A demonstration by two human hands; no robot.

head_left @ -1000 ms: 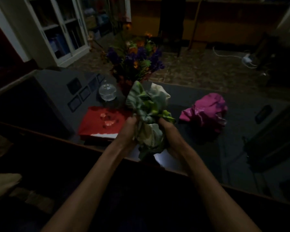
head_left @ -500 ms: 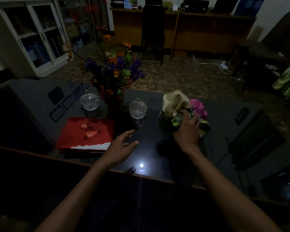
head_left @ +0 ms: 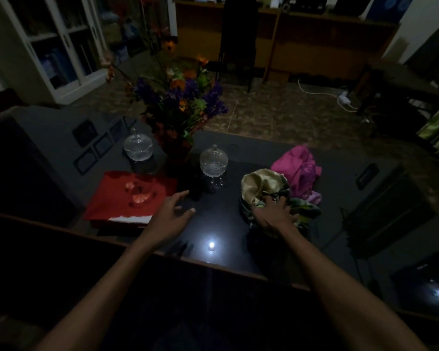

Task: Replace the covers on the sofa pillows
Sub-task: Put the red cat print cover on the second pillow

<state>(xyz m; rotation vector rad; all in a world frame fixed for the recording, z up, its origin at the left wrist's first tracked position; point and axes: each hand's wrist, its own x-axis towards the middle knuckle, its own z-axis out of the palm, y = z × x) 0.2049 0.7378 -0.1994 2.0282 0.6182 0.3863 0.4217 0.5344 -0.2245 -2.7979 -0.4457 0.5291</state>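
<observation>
On the dark tabletop (head_left: 221, 224) the green-and-cream cover (head_left: 261, 186) lies crumpled at 3 o'clock of centre; the right hand (head_left: 274, 214) rests on it, grip apart; a pink cover (head_left: 298, 165) touches it at 1 o'clock; the left hand (head_left: 170, 216) hovers, fingers apart.

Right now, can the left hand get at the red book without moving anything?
Probably yes. The left hand hovers open just beside the red book, and nothing lies between them.

Both forearms bare to the frame edge — no sleeves, watch or rings visible.
</observation>
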